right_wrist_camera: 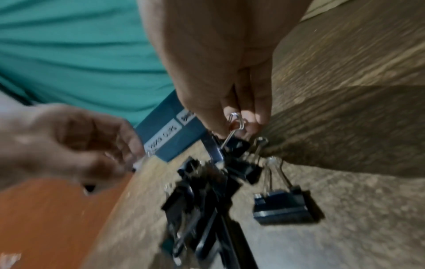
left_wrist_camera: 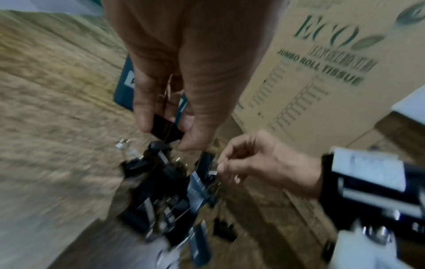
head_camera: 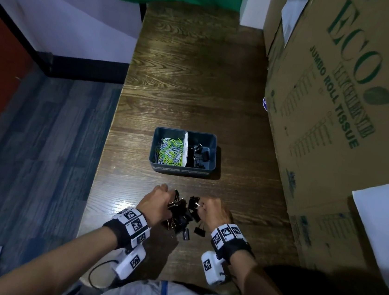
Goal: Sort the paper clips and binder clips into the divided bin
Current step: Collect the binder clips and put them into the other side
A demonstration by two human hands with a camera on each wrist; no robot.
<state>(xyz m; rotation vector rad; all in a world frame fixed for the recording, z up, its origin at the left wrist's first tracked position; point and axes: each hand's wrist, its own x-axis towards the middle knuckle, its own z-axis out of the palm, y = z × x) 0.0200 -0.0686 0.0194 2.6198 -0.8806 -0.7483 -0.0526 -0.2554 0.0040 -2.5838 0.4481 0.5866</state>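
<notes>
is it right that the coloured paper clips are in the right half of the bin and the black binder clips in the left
No, it is reversed. The head view shows the paper clips in the left half of the bin and the binder clips in the right.

Storeroom: stacked tissue cartons (head_camera: 335, 95)

Dark brown wood grain runs across the desk (head_camera: 197, 75). The divided bin (head_camera: 214, 149) is dark teal, its paper clips (head_camera: 170, 150) green, yellow and white, its binder clips (head_camera: 198, 155) black. Right, tan cardboard boxes (head_camera: 339, 103) carry green lettering.
</notes>
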